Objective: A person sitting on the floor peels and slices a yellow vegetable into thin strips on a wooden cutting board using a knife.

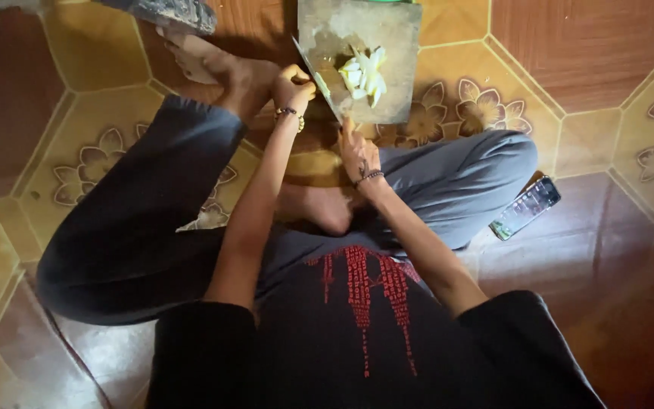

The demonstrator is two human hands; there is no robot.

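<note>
Right now we sit cross-legged on the tiled floor (599, 45) w/ a worn cutting board (387, 34) just past our knees. Our right hand (357, 155) is wrapped around the handle of a big knife (318, 79), blade angled up-left across the board's near-left corner. Our left hand (293, 87) is curled narrow at the blade's left side, fingertips tucked, seemingly on a small pale bit we can't quite make out. A heap of pale cut veg pieces (365, 76) sits mid-board, just right of the blade. To do this chopping well, we'd say: keep the left fingertips curled back behind the knuckles, keep the blade tip low, and clear cut pieces away from the edge so the pile doesn't crowd the blade. Board looks to rest flat on the floor; it should stay steady. A phone (525, 208) lies on the floor beside our right knee, well apart from the board.
</note>
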